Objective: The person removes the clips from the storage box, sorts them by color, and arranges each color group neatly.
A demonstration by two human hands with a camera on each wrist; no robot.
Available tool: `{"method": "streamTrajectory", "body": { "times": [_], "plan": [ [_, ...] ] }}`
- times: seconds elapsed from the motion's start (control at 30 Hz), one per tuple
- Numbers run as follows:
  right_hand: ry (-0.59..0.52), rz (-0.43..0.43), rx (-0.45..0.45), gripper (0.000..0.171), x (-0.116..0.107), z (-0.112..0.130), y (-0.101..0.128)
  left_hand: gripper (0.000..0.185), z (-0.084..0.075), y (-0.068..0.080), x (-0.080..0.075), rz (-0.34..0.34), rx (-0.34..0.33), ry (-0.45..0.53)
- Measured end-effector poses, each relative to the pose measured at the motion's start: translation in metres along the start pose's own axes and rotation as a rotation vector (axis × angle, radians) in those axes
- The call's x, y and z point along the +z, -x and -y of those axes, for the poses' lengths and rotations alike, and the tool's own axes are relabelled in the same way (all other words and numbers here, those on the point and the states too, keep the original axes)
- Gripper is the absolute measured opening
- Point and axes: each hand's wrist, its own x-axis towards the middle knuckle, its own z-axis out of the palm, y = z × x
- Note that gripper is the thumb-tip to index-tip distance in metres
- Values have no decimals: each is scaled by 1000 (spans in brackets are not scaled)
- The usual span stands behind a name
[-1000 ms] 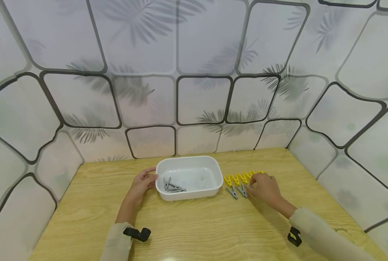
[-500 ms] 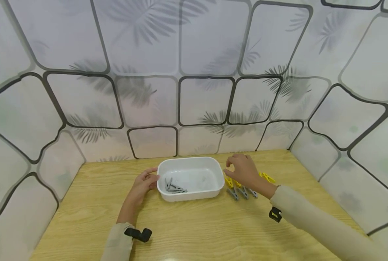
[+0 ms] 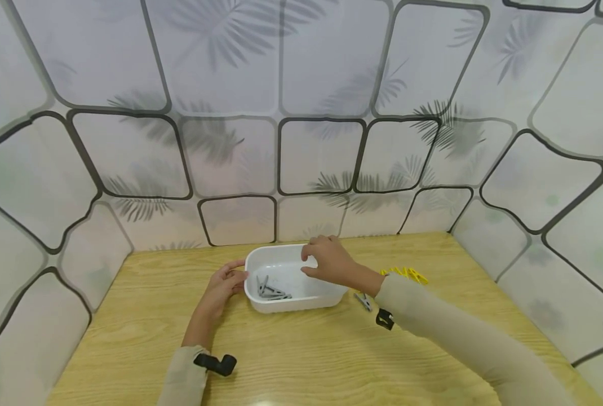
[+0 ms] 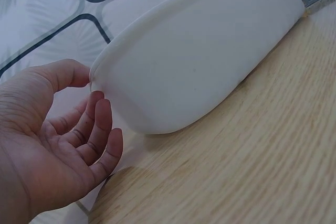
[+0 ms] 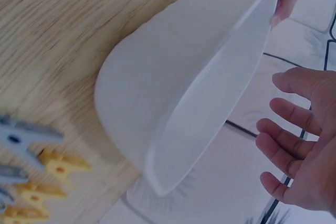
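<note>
A white plastic tub [image 3: 276, 306] stands on the wooden table with several grey clothespins [image 3: 271, 291] at its left end inside. My left hand [image 3: 222, 289] pinches the tub's left rim, thumb on top and the other fingers loosely bent beside the outer wall. Over the tub's right half is my right hand [image 3: 330, 260]. In the right wrist view its fingers [image 5: 283, 140] are spread and relaxed, with nothing between them. Right of the tub lie grey clothespins [image 5: 29, 132] and yellow clothespins [image 5: 63, 166] in rows, partly hidden by the right forearm in the head view.
The wooden table [image 3: 281, 355] meets patterned walls [image 3: 235, 169] at the back and sides. Black wrist straps [image 3: 215, 363] sit on both sleeves.
My right hand has moved left from the clothespins on the table to above the tub. The left hand stays at the tub's left end, and the grey clothespins inside look unmoved.
</note>
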Motion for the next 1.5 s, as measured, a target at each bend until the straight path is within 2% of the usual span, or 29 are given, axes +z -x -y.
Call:
{"method": "streamTrajectory", "body": {
  "times": [0.23,0.43,0.6,0.83,1.37,1.5],
  "plan": [
    [-84,153,-41,21,18,15,-19,53,-2,3,2,14,3,6],
    [-96,266,-39,23,36,19,-33,52,-2,5,2,9,-5,-3],
    [-43,348,-14,23,55,17,-43,51,0,6,3,-3,-9,-2],
    [-61,450,42,22,66,18,-52,52,4,4,4,-2,-6,32],
    [-105,471,67,15,65,24,-66,53,1,0,3,-1,-7,26],
    [-78,472,57,14,69,25,-69,52,1,0,1,4,-3,23]
  ]
}}
